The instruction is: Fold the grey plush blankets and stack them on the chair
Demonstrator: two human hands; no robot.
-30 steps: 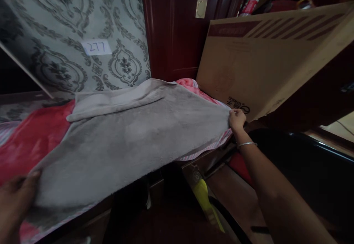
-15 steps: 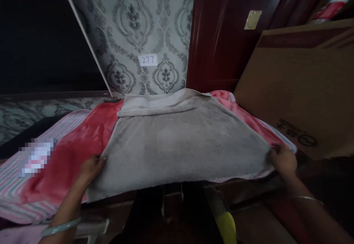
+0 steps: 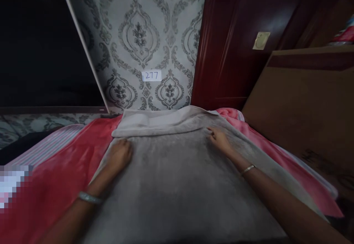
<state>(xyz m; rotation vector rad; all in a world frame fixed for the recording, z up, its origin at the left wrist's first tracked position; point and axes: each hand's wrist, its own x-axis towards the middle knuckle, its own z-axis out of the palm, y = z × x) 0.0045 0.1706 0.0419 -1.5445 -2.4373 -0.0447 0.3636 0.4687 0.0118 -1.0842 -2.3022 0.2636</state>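
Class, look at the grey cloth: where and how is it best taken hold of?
Probably by the fold near its far edge, one hand towards each end, coming from the near side. There the grey cloth seems to form a ridge that fingers could pinch, while the nearer part lies spread fairly flat. The left hand and right hand are near the fold's two ends.

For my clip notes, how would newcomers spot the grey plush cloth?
Find the pale, grey-patterned wall. Below it spreads a red, stripe-bordered fleecy blanket. On that lies the grey plush cloth, far end folded over, plain and unstriped unlike the blanket.
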